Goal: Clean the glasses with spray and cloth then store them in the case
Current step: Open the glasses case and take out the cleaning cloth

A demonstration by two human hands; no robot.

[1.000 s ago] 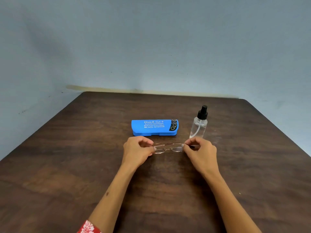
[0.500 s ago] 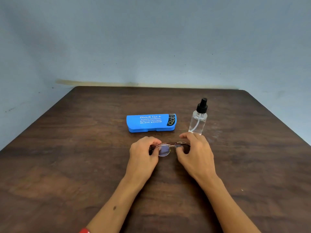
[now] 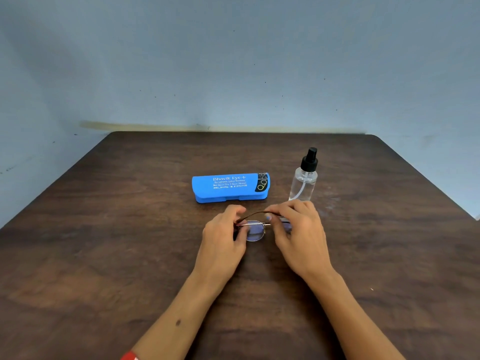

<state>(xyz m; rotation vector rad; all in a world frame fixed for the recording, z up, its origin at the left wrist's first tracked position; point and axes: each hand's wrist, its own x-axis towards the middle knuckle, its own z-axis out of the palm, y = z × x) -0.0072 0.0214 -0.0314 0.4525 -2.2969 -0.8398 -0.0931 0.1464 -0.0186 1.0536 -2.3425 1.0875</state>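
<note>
Thin metal-framed glasses (image 3: 255,231) sit low over the brown table (image 3: 104,255) between both hands. My left hand (image 3: 224,236) pinches the frame's left end. My right hand (image 3: 298,229) pinches a dark temple arm that lies folded across the top of the frame; the right lens is mostly hidden under its fingers. Just behind the hands lies a shut blue glasses case (image 3: 231,187) with white lettering. A clear spray bottle (image 3: 304,176) with a black pump top stands upright to the case's right. No cloth shows.
A pale blue wall (image 3: 233,61) rises behind the table's far edge. The table's right rear corner is rounded, and its right edge runs diagonally down toward the frame's side.
The hands have drawn closer together. The glasses turned from lying flat to lenses facing me, and a temple arm has folded across the frame. The camera view shifted slightly.
</note>
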